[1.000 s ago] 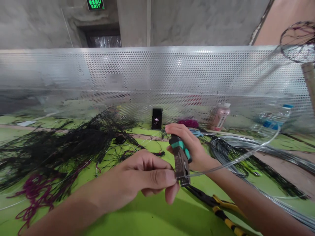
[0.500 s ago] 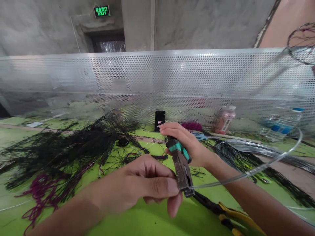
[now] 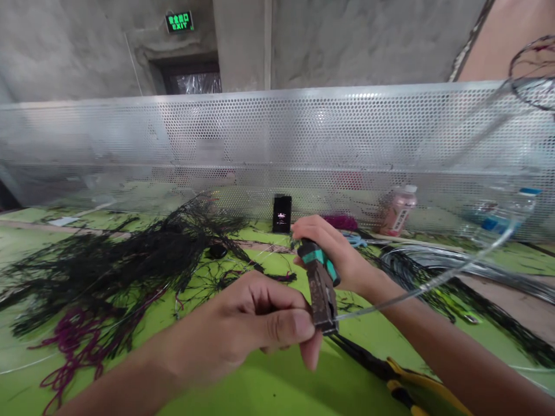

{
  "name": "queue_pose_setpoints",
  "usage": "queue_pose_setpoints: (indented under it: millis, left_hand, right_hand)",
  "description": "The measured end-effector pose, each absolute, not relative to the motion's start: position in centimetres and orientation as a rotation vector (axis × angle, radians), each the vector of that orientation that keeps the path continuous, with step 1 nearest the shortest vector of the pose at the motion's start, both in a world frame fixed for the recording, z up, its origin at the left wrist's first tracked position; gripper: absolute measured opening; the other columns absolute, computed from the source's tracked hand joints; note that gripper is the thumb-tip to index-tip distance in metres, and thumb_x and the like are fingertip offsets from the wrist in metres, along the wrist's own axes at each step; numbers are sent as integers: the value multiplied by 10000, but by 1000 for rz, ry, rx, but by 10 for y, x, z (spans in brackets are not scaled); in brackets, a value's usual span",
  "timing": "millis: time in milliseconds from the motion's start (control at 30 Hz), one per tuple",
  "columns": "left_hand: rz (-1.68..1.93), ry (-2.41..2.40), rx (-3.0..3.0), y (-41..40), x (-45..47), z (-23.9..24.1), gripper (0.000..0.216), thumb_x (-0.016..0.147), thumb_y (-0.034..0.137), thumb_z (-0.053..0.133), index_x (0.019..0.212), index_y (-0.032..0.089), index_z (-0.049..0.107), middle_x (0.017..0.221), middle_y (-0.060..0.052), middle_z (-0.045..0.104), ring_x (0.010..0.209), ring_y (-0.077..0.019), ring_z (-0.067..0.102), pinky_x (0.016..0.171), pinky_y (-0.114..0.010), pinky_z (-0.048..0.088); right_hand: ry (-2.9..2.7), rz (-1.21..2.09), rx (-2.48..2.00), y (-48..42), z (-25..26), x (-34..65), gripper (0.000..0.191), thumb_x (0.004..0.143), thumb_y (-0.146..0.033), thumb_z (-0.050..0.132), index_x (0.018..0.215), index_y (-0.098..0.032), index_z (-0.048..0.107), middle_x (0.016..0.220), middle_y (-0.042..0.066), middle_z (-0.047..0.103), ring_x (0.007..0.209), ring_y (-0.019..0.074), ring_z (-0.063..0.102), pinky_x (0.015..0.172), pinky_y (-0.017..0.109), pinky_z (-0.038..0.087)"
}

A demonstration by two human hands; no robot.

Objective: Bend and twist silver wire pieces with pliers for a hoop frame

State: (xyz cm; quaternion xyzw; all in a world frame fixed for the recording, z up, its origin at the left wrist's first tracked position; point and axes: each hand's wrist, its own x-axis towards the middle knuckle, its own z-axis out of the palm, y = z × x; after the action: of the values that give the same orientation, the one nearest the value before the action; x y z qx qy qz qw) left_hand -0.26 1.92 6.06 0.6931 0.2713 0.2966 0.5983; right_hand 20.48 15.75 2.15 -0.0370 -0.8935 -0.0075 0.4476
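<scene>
right hand [image 3: 336, 254] grips the pliers [image 3: 323, 294] by the handles, jaws shut on the wire [image 3: 425, 280]; left hand [image 3: 255, 323] pinches the wire just left of the pliers. bare table [image 3: 260, 393] lies below them, black strands [image 3: 121, 260] further left. the wire now runs straighter than before.

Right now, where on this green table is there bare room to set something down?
The near edge of the table is bare, between the purple threads and the yellow pliers. Crowded: black threads left, wire coils right, bottles behind, and in the middle the left hand and the right hand gripping green-handled pliers.
</scene>
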Motion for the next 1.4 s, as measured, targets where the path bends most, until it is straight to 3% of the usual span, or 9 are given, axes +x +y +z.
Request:
queue_pose_setpoints:
  millis: [367, 567, 933, 1167, 1400]
  left_hand:
    - [923, 814, 1849, 7, 4, 67, 398, 1031, 481, 558, 833, 188, 740, 664, 36, 468, 624, -96, 342, 605, -285, 252]
    - [914, 890, 1885, 1, 5, 65, 436, 1024, 541, 531, 844, 204, 742, 640, 29, 417, 607, -108, 325, 571, -300, 221]
    - [853, 834, 1756, 2, 4, 62, 389, 1013, 487, 565, 816, 193, 726, 598, 37, 336, 571, -107, 266, 542, -310, 169]
    - [834, 692, 1706, 7, 5, 65, 432, 1007, 476, 587, 733, 162, 702, 632, 31, 418, 626, -108, 352, 622, -292, 266]
    - [863, 721, 1727, 9, 4, 62, 429, 1008, 490, 582, 760, 165, 710, 618, 38, 379, 593, -106, 292, 581, -305, 212]
  right_hand:
    - [-2132, 58, -334, 120, 2, 216, 495, 894, -97, 604, 1348, -256, 484, 1227, 107, 603, 1145, 245, 619, 956, 417, 576]
    - [-2066, 26, -368, 115, -2, 215, 434, 910, -130, 602, 1310, -264, 497, 1166, 94, 618, 1086, 246, 629, 895, 406, 586]
    - [-2055, 46, -396, 116, -11, 213, 413, 878, -118, 622, 1257, -241, 513, 1129, 76, 607, 1026, 215, 623, 866, 351, 579]
    - [-2081, 56, -386, 116, -9, 210, 461, 876, -145, 622, 1307, -260, 506, 1199, 92, 614, 1104, 245, 629, 879, 383, 589]
    - [-2043, 25, -400, 115, -11, 208, 436, 849, -126, 596, 1257, -255, 509, 1125, 88, 635, 1002, 246, 655, 815, 393, 597]
